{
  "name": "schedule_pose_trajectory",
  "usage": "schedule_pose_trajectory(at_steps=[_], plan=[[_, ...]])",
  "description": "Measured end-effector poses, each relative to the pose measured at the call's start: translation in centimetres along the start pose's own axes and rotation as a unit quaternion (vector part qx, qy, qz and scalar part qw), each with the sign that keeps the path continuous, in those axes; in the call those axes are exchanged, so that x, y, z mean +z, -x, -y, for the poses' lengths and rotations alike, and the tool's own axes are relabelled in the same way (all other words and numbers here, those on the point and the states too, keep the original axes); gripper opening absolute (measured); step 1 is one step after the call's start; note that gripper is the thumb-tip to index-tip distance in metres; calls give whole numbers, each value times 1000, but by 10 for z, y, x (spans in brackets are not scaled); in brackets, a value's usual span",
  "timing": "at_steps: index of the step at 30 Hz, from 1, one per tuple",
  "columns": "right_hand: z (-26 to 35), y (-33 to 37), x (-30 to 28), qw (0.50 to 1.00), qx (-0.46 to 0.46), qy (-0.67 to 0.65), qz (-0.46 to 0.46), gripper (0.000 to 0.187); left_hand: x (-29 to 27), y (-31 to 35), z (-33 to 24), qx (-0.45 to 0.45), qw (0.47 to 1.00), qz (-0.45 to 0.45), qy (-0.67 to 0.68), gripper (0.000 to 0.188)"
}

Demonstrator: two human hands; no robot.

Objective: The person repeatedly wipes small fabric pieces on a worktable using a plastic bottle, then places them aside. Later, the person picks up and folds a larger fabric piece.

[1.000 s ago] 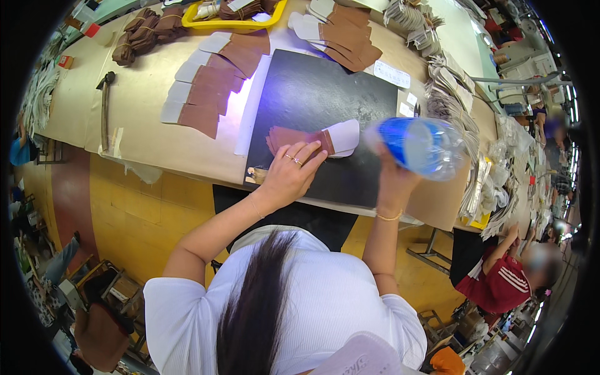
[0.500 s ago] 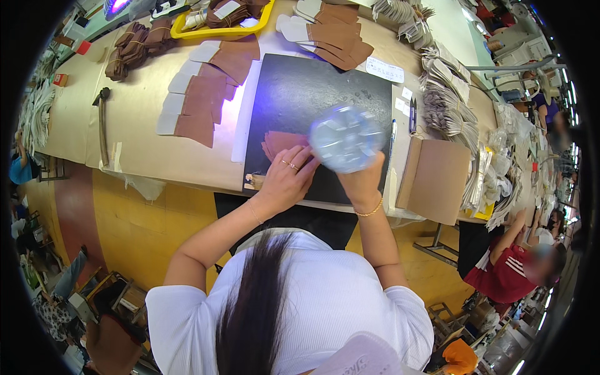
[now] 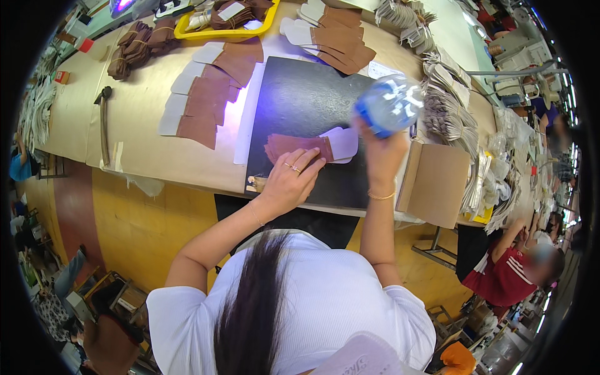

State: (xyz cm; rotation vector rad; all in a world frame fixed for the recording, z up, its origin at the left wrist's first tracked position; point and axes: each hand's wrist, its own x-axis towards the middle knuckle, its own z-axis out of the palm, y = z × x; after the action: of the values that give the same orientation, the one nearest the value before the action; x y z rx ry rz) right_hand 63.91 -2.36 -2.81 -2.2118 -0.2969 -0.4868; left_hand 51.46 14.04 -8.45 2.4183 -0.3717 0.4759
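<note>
Right now our left hand [image 3: 292,178] presses flat on the brown leather pieces [image 3: 294,145] on the black mat [image 3: 300,100]; our right hand [image 3: 380,150] grips a blue bottle [image 3: 390,103] above it, with cardboard [image 3: 437,181] beside.

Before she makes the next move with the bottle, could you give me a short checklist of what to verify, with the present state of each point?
1. Left hand presses flat on the brown leather piece: ok.
2. Leather piece lies fully on the black mat: ok.
3. Right hand grips the blue plastic bottle firmly: ok, though the bottle is blurred.
4. Bottle cap or nozzle state: cannot tell.
5. Bottle is over the mat, not over the neighbouring stacks: not ok, it hangs at the mat's right edge.
6. White lining part is uncovered by fingers: ok.
</note>
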Motion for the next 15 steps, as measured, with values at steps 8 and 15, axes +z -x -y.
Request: schedule_pose_trajectory(at_steps=[8, 15], plan=[[13, 8, -20, 992, 41, -119, -5, 44, -16, -29, -2, -87, 992, -44, 76, 35], [-8, 0, -13, 999, 40, -7, -16, 48, -1, -53, 10, -149, 986, 43, 58, 33]])
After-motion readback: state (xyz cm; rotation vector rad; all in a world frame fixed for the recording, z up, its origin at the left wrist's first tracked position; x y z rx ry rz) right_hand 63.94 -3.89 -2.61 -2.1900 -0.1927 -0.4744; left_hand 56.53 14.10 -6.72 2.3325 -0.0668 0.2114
